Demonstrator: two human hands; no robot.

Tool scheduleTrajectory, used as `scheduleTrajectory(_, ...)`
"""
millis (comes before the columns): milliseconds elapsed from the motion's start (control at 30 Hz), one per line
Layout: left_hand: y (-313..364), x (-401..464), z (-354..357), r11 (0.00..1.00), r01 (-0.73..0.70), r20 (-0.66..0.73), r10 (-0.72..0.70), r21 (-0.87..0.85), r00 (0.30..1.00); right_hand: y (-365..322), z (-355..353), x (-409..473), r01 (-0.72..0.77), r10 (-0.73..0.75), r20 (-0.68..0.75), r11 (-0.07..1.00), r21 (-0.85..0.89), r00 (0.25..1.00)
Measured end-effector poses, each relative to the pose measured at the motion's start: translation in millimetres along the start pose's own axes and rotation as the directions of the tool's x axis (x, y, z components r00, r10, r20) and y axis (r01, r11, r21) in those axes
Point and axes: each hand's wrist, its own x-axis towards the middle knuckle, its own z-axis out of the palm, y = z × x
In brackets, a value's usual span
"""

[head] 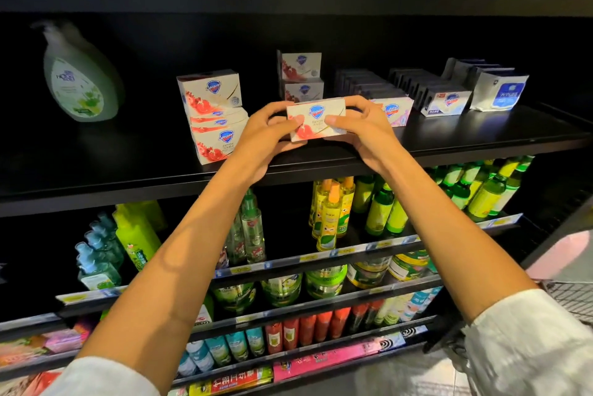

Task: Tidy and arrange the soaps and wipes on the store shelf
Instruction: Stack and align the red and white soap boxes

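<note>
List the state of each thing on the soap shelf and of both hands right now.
Held soap box: lifted off the shelf, level, gripped at both ends.
Left hand: holds the box's left end.
Right hand: holds the box's right end.
Soap box stack: upright, untidy, boxes skewed.
Pump bottle: upright, standing alone.
Wipes packs: upright, in a row.

Soap box (pixel 316 119): white carton, red fruit print, blue shield logo; held level above the shelf (pixel 481 129) front edge. Left of it, an untidy stack (pixel 213 113) of matching boxes, tilted. Behind it, two more (pixel 301 76) stacked upright. Right: pink-print soap (pixel 396 110), blue-white soap row (pixel 444 102), wipes packs (pixel 499 91).
</note>
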Motion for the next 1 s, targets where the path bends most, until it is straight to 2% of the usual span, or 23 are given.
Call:
scheduleTrajectory(200, -2, 2, -3, 1.0, -0.01, -0.004, 0.01, -0.024, 1.0, -2, 1, -1, 0.003, -0.003, 0.028, 1.0, -0.01, 1.0)
scheduleTrajectory(333, -3, 2, -3, 0.998, -0.054, 0.0, 0.054, 0.024, 0.999, -6, 6, 1, -0.068, 0.069, -0.017, 0.996, 0.06, 0.997)
scheduleTrajectory(433, -3, 1, -4, 0.996, -0.088, 0.006, 0.088, 0.03, 0.996, -8, 8, 2, -0.088, 0.088, -0.014, 0.995, 0.046, 0.996)
scheduleTrajectory(600, -4, 1, -5, 0.995, -0.099, 0.032, 0.098, 0.02, 0.995, -2, 1, 1, -0.052, 0.051, 0.031, 0.997, 0.057, 0.998)
scheduleTrajectory(833, -3, 4, -5, 0.993, 0.009, 0.055, -0.003, -0.114, 0.998, 0, -3, -1, 0.042, -0.043, 0.057, 0.999, 0.006, 0.997)
scheduleTrajectory(1000, -5, 5, -6, 0.992, 0.003, 0.044, 0.002, -0.123, 0.999, 2, -6, -2, 0.062, -0.063, 0.078, 0.998, 0.012, 0.995)
